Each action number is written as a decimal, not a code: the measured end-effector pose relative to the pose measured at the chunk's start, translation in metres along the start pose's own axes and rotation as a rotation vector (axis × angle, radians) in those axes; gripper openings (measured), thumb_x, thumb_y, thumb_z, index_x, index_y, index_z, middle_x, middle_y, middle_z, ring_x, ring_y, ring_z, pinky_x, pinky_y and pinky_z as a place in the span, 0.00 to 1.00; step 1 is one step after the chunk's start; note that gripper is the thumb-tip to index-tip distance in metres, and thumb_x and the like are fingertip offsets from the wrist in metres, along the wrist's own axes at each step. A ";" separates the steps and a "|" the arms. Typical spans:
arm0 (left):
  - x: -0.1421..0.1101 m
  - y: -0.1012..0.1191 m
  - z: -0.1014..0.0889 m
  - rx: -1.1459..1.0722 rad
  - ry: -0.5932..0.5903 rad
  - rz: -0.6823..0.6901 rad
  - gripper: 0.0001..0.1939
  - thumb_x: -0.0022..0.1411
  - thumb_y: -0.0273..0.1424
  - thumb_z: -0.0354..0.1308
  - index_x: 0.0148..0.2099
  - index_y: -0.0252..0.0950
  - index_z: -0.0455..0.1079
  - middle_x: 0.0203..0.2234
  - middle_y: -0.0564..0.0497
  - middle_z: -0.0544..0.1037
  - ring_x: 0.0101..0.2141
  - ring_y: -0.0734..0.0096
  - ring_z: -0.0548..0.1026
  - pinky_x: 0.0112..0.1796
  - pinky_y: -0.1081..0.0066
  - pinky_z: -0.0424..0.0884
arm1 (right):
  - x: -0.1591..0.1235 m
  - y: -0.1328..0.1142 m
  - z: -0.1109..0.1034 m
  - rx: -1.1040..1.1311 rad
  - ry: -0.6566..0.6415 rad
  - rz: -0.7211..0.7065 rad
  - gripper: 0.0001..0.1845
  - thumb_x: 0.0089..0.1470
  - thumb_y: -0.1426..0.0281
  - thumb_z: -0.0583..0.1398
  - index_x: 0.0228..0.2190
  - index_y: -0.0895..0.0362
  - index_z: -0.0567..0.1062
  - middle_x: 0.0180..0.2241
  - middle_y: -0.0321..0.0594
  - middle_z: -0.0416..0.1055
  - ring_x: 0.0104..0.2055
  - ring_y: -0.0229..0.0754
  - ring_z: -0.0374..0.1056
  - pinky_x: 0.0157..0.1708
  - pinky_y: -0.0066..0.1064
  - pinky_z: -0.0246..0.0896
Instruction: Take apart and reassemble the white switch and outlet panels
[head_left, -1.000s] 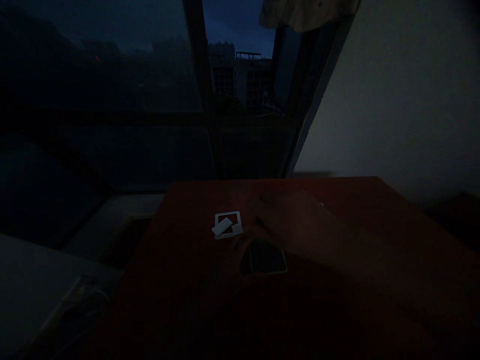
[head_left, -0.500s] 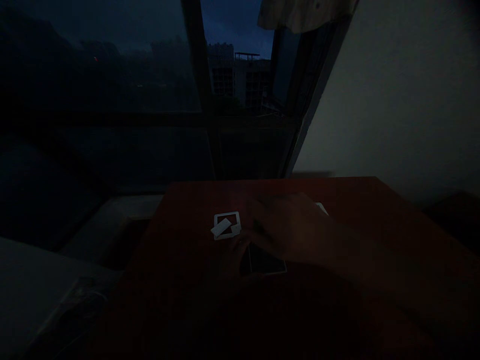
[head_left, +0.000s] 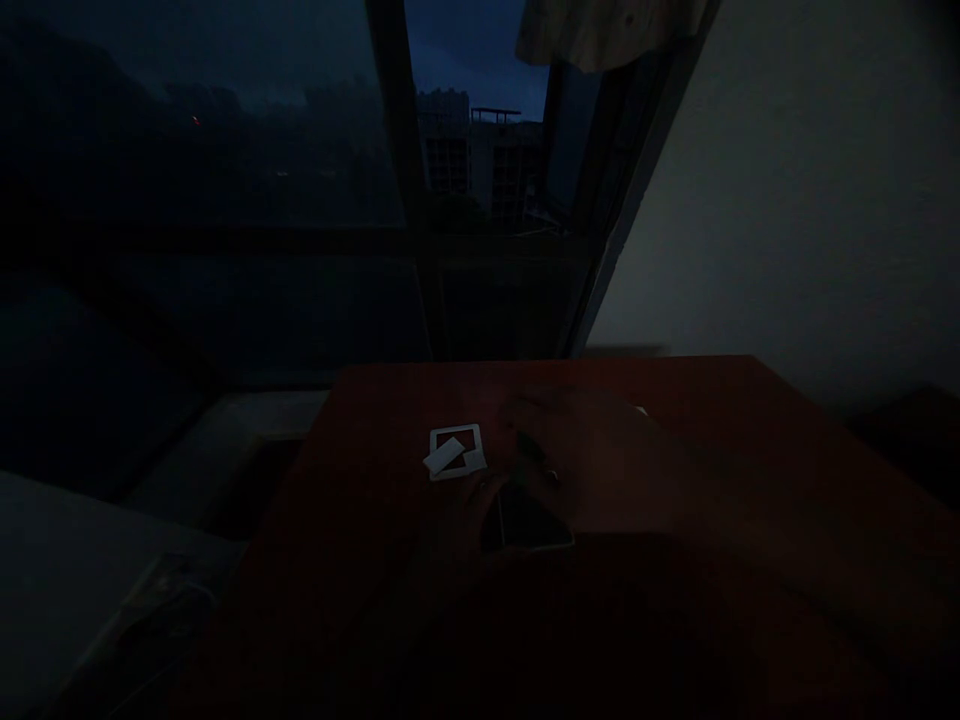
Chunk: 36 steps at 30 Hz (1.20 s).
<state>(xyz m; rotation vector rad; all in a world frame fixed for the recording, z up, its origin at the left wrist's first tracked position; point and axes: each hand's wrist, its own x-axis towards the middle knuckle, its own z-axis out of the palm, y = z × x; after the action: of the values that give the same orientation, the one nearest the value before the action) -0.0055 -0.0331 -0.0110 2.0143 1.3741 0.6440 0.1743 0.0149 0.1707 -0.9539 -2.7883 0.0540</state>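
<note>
In the dim head view, a flat dark panel with a thin light edge [head_left: 529, 520] lies low at the middle of the table. My left hand [head_left: 454, 520] grips it by its left side, with fingers at the far edge and thumb along the near edge. My right hand [head_left: 581, 450] reaches over the panel's far right part, its fingers closed together. A small dark greenish thing [head_left: 530, 446] shows at those fingers, too dim to name. Just beyond my left hand lies a white square frame [head_left: 454, 430], with a small white rectangular piece [head_left: 445, 456] across it.
The reddish-brown table [head_left: 375, 420] stands against a window with dark frames [head_left: 420, 240]. A whitish thing [head_left: 642, 410] peeks out behind my right hand. A pale wall [head_left: 787, 200] rises on the right. A cable [head_left: 199, 588] shows at lower left.
My right hand shifts a little over the panel and its wrist turns, showing more of the greenish thing. My left hand stays on the panel. The white frame stays put.
</note>
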 end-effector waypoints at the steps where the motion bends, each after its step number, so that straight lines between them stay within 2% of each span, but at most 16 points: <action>1: 0.000 0.001 -0.001 0.000 -0.006 -0.001 0.40 0.54 0.41 0.65 0.64 0.43 0.52 0.61 0.44 0.58 0.59 0.53 0.60 0.56 0.54 0.61 | 0.000 0.001 0.000 -0.003 -0.008 0.001 0.11 0.54 0.70 0.56 0.40 0.57 0.71 0.39 0.42 0.72 0.34 0.40 0.68 0.26 0.30 0.50; 3: 0.000 0.002 -0.002 0.006 -0.018 -0.011 0.40 0.54 0.40 0.65 0.64 0.43 0.51 0.62 0.44 0.57 0.59 0.53 0.61 0.56 0.55 0.62 | 0.002 0.002 0.000 -0.051 -0.020 0.059 0.11 0.58 0.66 0.53 0.38 0.57 0.72 0.36 0.42 0.73 0.33 0.41 0.68 0.26 0.30 0.50; 6: 0.000 0.004 -0.003 0.018 -0.023 -0.017 0.40 0.54 0.40 0.65 0.65 0.43 0.51 0.63 0.45 0.56 0.59 0.53 0.60 0.56 0.55 0.61 | 0.002 0.002 -0.001 -0.112 -0.033 0.154 0.17 0.60 0.59 0.52 0.35 0.57 0.72 0.30 0.42 0.73 0.29 0.42 0.68 0.24 0.31 0.47; 9: 0.000 0.005 -0.004 -0.002 -0.017 0.008 0.39 0.55 0.42 0.64 0.64 0.43 0.51 0.62 0.45 0.57 0.60 0.53 0.59 0.57 0.56 0.60 | 0.000 0.002 -0.004 -0.021 -0.035 0.096 0.11 0.56 0.66 0.55 0.39 0.56 0.71 0.37 0.42 0.73 0.31 0.41 0.68 0.24 0.30 0.49; 11: 0.000 0.005 -0.004 -0.015 -0.013 0.026 0.38 0.55 0.43 0.63 0.64 0.43 0.52 0.61 0.45 0.59 0.59 0.54 0.60 0.57 0.57 0.61 | -0.001 0.001 -0.005 0.053 -0.040 0.023 0.14 0.52 0.70 0.57 0.43 0.56 0.69 0.41 0.42 0.72 0.34 0.41 0.68 0.26 0.30 0.51; 13: 0.000 0.004 -0.003 -0.003 -0.007 0.014 0.39 0.55 0.43 0.63 0.64 0.42 0.52 0.62 0.44 0.58 0.59 0.53 0.60 0.56 0.56 0.61 | 0.000 0.001 -0.004 0.057 -0.040 0.004 0.13 0.54 0.69 0.56 0.43 0.57 0.69 0.39 0.42 0.73 0.34 0.41 0.69 0.26 0.30 0.51; 16: -0.001 0.003 -0.002 0.030 -0.017 -0.012 0.41 0.54 0.42 0.64 0.65 0.43 0.50 0.64 0.44 0.55 0.61 0.51 0.57 0.57 0.53 0.59 | 0.003 0.000 0.000 -0.055 -0.032 0.099 0.13 0.60 0.63 0.51 0.38 0.57 0.71 0.32 0.42 0.74 0.29 0.41 0.68 0.23 0.31 0.46; 18: -0.002 0.002 -0.002 0.040 -0.017 -0.002 0.41 0.54 0.40 0.65 0.65 0.42 0.49 0.64 0.44 0.55 0.61 0.52 0.56 0.58 0.54 0.59 | 0.004 0.000 0.001 -0.097 -0.022 0.138 0.15 0.60 0.61 0.51 0.36 0.57 0.72 0.30 0.42 0.74 0.27 0.41 0.67 0.22 0.31 0.43; 20: -0.002 0.001 -0.002 0.036 -0.009 0.018 0.41 0.55 0.40 0.64 0.65 0.41 0.49 0.63 0.44 0.56 0.61 0.54 0.57 0.58 0.56 0.58 | 0.002 0.000 0.001 -0.043 -0.011 0.098 0.12 0.57 0.63 0.54 0.39 0.56 0.71 0.34 0.41 0.73 0.29 0.41 0.68 0.22 0.30 0.45; 22: -0.002 0.001 -0.002 0.019 -0.009 0.020 0.40 0.56 0.41 0.63 0.65 0.41 0.49 0.63 0.44 0.57 0.60 0.55 0.59 0.58 0.57 0.59 | 0.001 0.001 0.000 0.048 -0.016 0.012 0.13 0.53 0.68 0.57 0.42 0.54 0.70 0.39 0.40 0.72 0.34 0.40 0.68 0.25 0.30 0.49; 24: -0.001 0.002 -0.002 0.000 -0.018 0.001 0.40 0.56 0.42 0.63 0.65 0.42 0.49 0.63 0.44 0.57 0.60 0.54 0.58 0.57 0.56 0.59 | 0.000 0.003 -0.001 0.090 -0.033 -0.034 0.12 0.52 0.70 0.58 0.41 0.54 0.71 0.39 0.39 0.72 0.35 0.40 0.68 0.27 0.29 0.51; 26: -0.001 0.004 -0.002 -0.005 -0.026 -0.018 0.41 0.55 0.40 0.64 0.65 0.44 0.49 0.63 0.45 0.56 0.60 0.53 0.57 0.58 0.54 0.58 | 0.000 0.004 -0.001 0.045 -0.032 0.009 0.08 0.55 0.67 0.56 0.36 0.55 0.72 0.36 0.39 0.73 0.33 0.40 0.68 0.26 0.30 0.49; 28: -0.001 0.006 -0.004 -0.007 -0.036 -0.019 0.41 0.54 0.39 0.65 0.65 0.44 0.50 0.63 0.45 0.56 0.61 0.53 0.57 0.58 0.54 0.58 | 0.001 0.005 0.000 -0.032 -0.025 0.087 0.12 0.58 0.62 0.54 0.33 0.56 0.72 0.32 0.40 0.74 0.30 0.41 0.68 0.24 0.31 0.47; 30: -0.001 0.008 -0.005 -0.011 -0.043 -0.022 0.40 0.54 0.39 0.65 0.65 0.43 0.50 0.63 0.44 0.57 0.60 0.53 0.59 0.57 0.55 0.59 | 0.001 0.005 -0.001 -0.067 -0.030 0.127 0.14 0.58 0.60 0.53 0.34 0.56 0.72 0.32 0.40 0.74 0.29 0.42 0.68 0.23 0.31 0.46; 33: 0.000 0.010 -0.007 -0.020 -0.048 -0.034 0.40 0.54 0.40 0.64 0.65 0.43 0.51 0.62 0.44 0.58 0.59 0.52 0.60 0.56 0.55 0.60 | 0.001 0.006 -0.004 0.013 -0.060 0.070 0.10 0.54 0.67 0.56 0.39 0.55 0.71 0.37 0.40 0.73 0.32 0.41 0.69 0.25 0.29 0.49; 36: 0.000 0.009 -0.007 -0.023 -0.041 -0.021 0.40 0.54 0.41 0.64 0.64 0.44 0.51 0.62 0.45 0.58 0.59 0.53 0.61 0.56 0.56 0.61 | 0.001 0.007 -0.005 0.051 -0.080 0.002 0.09 0.54 0.71 0.55 0.39 0.56 0.71 0.40 0.41 0.72 0.35 0.40 0.68 0.27 0.29 0.51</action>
<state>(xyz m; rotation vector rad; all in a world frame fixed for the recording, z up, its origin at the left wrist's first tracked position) -0.0039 -0.0339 0.0004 1.9816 1.3556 0.6040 0.1787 0.0213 0.1753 -0.9632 -2.8438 0.1662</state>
